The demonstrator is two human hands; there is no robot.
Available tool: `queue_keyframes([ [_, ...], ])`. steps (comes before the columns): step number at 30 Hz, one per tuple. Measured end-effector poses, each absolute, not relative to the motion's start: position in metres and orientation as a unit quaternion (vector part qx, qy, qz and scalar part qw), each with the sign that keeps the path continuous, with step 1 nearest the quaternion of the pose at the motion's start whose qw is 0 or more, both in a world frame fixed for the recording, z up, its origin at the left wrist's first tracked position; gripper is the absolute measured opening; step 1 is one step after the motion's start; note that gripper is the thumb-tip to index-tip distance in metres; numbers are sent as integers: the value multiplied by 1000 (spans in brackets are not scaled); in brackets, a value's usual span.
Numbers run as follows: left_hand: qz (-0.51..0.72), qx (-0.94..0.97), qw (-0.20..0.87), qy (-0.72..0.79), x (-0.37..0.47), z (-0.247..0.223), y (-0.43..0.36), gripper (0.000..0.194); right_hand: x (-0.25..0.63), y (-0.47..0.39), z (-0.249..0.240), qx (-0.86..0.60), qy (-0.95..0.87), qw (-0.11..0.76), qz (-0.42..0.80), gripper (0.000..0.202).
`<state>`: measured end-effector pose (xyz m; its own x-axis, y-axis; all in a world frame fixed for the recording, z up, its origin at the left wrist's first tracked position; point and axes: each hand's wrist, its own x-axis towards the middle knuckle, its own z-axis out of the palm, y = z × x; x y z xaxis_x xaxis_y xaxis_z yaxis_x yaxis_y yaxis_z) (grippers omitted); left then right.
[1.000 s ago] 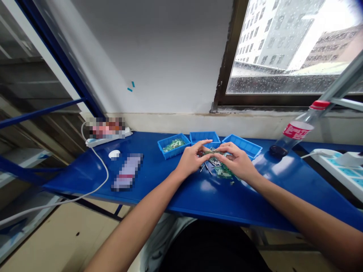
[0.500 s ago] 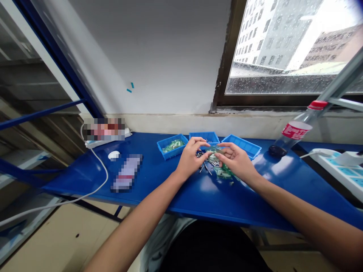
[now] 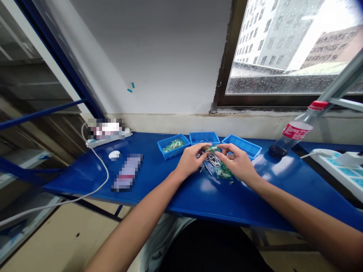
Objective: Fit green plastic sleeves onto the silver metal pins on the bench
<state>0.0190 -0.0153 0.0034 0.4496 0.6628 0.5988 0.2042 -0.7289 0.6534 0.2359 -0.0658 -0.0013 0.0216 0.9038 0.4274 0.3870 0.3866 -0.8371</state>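
1. My fingertips have drawn in closer around the green piece [image 3: 212,149] than they were half a second ago, when they stood wider. It's lifted off the counter [image 3: 161,181], over the loose heap.
2. My left hand [image 3: 189,158] pinches one end between thumb and forefinger; my right hand [image 3: 239,161] has the other. So it's gripped from both sides, though I can't make out its exact shape.
3. More of the metal pins [image 3: 213,161] show beneath my fingers now, which I'd judge makes them easier to pick out. They lie loose, with green plastic bits [image 3: 223,173] beside them, nearer my right hand.
4. The three trays haven't noticeably shifted. The left tray [image 3: 177,152] holds more green bits, and a few pins show in the middle tray [image 3: 197,136]. The right tray [image 3: 255,153] is partly behind my right hand, so I can't tell all that's inside.
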Motion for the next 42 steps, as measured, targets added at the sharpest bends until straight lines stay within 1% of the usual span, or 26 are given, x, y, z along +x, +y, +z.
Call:
queue_keyframes([
  [2,448,801,288,273,19,4,-17,37,236,-65,-3,-500,-670,512,199,38],
  [3,445,798,303,271,20,4,-18,41,237,-64,-4,-494,-675,511,196,37],
  [5,449,789,321,270,20,4,-19,44,237,-64,-6,-482,-674,510,229,38],
  [6,455,782,322,277,21,4,-20,43,237,-64,-6,-481,-667,508,255,39],
  [8,467,769,305,312,21,4,-20,32,237,-64,-8,-485,-646,509,296,41],
  [9,465,767,294,331,21,4,-20,27,237,-64,-8,-488,-637,513,305,41],
  [10,458,769,288,342,21,4,-20,26,237,-64,-8,-490,-632,518,304,39],
  [13,429,792,308,306,22,6,-23,29,235,-65,-7,-482,-643,531,270,33],
  [16,432,800,325,259,22,9,-23,42,233,-66,-5,-451,-684,506,270,33],
  [17,439,799,320,257,22,9,-22,41,232,-67,-4,-440,-695,496,277,34],
  [20,460,789,300,277,22,8,-18,28,231,-66,-5,-439,-696,492,286,34],
  [22,467,777,302,295,21,6,-16,23,232,-65,-7,-451,-671,511,292,35],
  [24,467,762,337,297,21,4,-15,22,233,-63,-9,-459,-644,535,297,45],
  [26,459,745,391,287,22,1,-16,27,235,-61,-9,-462,-634,539,305,51],
  [29,440,732,435,286,23,0,-16,42,236,-61,-7,-462,-633,517,344,44],
  [31,453,731,412,300,23,1,-15,47,236,-61,-5,-461,-622,516,365,42],
  [32,468,731,388,312,23,2,-15,45,236,-62,-5,-464,-614,522,368,42],
  [35,487,745,306,337,22,5,-16,23,236,-63,-3,-483,-593,538,355,41],
  [36,477,759,294,332,22,6,-18,19,235,-63,-3,-490,-588,538,351,40],
  [38,450,784,304,301,23,6,-20,22,233,-65,-3,-497,-594,525,354,37],
  [41,437,796,327,262,24,4,-21,37,229,-68,-4,-477,-638,494,347,35],
  [42,440,796,322,263,24,4,-21,37,228,-68,-5,-467,-653,490,340,35],
])
